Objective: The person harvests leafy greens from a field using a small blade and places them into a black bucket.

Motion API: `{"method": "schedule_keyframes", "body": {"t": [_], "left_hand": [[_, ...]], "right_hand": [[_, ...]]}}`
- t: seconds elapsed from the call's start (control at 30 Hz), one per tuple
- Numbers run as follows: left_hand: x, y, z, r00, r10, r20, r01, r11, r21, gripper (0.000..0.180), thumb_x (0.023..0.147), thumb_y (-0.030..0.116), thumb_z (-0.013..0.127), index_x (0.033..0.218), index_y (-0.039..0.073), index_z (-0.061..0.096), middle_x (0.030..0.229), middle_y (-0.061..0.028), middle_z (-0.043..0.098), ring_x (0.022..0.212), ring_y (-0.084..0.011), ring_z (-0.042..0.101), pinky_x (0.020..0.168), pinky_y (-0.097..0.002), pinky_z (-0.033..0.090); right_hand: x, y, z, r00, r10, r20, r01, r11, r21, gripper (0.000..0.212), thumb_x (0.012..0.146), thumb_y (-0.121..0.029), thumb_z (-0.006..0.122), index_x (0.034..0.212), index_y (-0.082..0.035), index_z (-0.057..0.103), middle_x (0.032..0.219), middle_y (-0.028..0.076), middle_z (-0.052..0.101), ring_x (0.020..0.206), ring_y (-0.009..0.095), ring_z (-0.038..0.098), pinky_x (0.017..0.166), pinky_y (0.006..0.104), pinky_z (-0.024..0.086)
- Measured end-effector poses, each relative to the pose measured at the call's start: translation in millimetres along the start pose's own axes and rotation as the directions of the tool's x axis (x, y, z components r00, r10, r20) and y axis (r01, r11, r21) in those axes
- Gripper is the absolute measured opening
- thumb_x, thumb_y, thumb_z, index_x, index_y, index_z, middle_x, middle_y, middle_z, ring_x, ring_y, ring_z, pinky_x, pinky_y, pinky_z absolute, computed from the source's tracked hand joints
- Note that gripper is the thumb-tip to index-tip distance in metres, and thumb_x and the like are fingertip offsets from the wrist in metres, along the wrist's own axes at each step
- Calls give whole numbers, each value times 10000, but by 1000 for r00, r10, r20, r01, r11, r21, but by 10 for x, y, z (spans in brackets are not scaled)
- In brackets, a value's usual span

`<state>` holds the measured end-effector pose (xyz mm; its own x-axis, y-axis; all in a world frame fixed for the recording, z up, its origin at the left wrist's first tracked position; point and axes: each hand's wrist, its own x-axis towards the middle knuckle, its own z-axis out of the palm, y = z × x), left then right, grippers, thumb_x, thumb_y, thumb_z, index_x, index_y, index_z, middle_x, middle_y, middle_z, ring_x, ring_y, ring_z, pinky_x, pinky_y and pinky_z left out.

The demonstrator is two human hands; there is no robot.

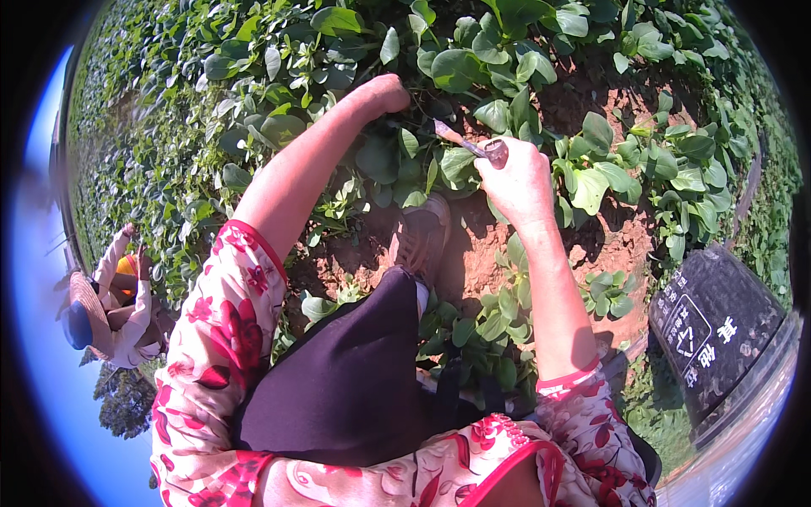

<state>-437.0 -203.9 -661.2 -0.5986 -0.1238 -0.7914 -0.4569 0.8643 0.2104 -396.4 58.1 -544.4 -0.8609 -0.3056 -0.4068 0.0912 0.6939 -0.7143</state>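
Note:
My right hand (517,182) is closed round the handle end of a small hand tool (467,144). The tool's narrow metal shank points left and ends in a small flat tip, partly reddish-brown, among the stems. To the left of that tip, my left hand (387,93) reaches down into the greens; its fingers are hidden, so what they touch does not show. Around both hands grow broad-leaved green vegetable plants (457,71), mixed on the left with smaller leafy growth. Below them, my shoe (420,239) stands on reddish soil (476,266).
A dark bin (718,325) with white markings leans at the right, with clear plastic sheeting (733,463) at its lower edge. More low plants (504,317) grow beside my leg. Far left, another person in a straw hat (91,314) is bent low in the field.

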Motion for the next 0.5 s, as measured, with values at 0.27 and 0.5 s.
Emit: {"method": "schedule_keyframes", "body": {"t": [0.27,0.5], "left_hand": [[193,-137,64,987,163,-14,-163,987,6,264,794,176,582,978,34,706,983,-156,691,860,-255,670,728,-369,524],[225,-143,125,984,171,-44,-163,976,144,244,783,156,559,935,42,713,980,-163,689,901,-284,674,766,-377,530]], "right_hand": [[16,24,48,999,46,24,-48,995,92,210,741,-116,673,928,-23,695,769,147,680,715,260,667,695,344,515],[20,-52,17,991,107,84,-118,982,144,223,723,-110,692,930,-29,712,792,100,701,727,175,661,714,309,513]]}}
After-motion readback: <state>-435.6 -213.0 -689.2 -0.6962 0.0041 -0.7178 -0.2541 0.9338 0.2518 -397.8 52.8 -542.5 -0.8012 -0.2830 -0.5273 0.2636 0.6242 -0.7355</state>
